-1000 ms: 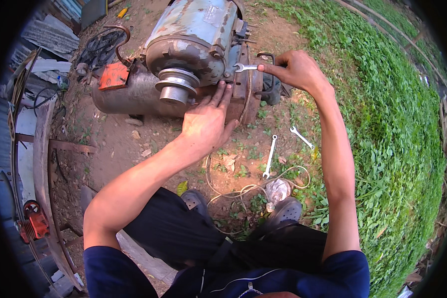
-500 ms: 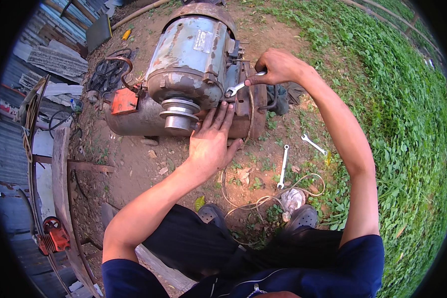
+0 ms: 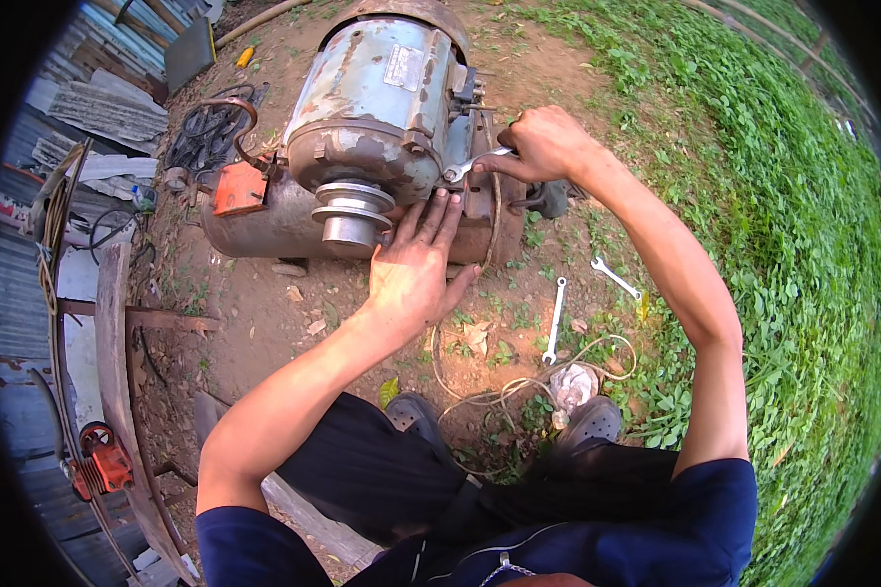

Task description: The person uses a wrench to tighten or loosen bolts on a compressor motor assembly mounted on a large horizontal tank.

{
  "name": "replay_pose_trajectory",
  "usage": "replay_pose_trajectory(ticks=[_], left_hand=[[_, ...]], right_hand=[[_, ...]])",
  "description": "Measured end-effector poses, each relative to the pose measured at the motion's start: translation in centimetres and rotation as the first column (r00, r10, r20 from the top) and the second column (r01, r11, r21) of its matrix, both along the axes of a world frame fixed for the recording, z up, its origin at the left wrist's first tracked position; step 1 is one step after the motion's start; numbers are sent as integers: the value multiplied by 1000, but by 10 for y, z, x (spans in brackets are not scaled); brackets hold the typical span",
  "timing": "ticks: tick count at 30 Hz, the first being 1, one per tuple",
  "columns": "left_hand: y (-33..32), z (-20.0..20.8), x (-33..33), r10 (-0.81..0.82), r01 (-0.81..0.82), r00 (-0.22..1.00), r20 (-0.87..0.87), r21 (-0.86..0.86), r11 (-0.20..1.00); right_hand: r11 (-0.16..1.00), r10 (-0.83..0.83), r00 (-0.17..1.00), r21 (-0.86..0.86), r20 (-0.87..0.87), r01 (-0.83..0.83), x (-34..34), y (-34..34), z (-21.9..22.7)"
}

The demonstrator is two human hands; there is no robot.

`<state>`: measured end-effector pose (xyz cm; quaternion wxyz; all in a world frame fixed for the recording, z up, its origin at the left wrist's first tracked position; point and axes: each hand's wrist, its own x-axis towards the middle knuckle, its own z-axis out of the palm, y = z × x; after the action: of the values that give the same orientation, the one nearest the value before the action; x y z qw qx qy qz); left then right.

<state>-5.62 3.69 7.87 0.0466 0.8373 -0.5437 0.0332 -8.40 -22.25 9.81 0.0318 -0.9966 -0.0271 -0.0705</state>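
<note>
A worn blue-grey electric motor (image 3: 362, 93) with a stepped metal pulley (image 3: 353, 211) sits on top of a rusty cylindrical tank (image 3: 274, 233). My right hand (image 3: 548, 147) grips a combination wrench (image 3: 478, 164), whose open jaw is at a bolt by the motor's foot. My left hand (image 3: 413, 269) lies flat, fingers stretched, against the tank and mount just below that bolt, right of the pulley. The fingertips rest close to the wrench's jaw.
Two more wrenches, one upright (image 3: 555, 321) and one slanted (image 3: 617, 278), lie on the dirt at right. A cable (image 3: 499, 396) loops near my shoes beside a crumpled plastic bag (image 3: 573, 386). An orange box (image 3: 240, 188) stands on the tank. Planks (image 3: 114, 362) border the left; grass (image 3: 793, 313) covers the right.
The wrench's handle and my right hand have swung slightly downward and to the right around the bolt. My left hand stays in place; the whole view has shifted slightly.
</note>
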Motion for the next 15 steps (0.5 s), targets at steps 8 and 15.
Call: replay_pose_trajectory(ticks=[8,15], left_hand=[[2,-9,2,-31,37,994,102,-60,998],[4,-11,8,-49,62,991,128,-100,993]], right_hand=[[993,-116,988,2,101,117,-12,11,-10],[976,-216,966,-10,145,220,-14,24,-18]])
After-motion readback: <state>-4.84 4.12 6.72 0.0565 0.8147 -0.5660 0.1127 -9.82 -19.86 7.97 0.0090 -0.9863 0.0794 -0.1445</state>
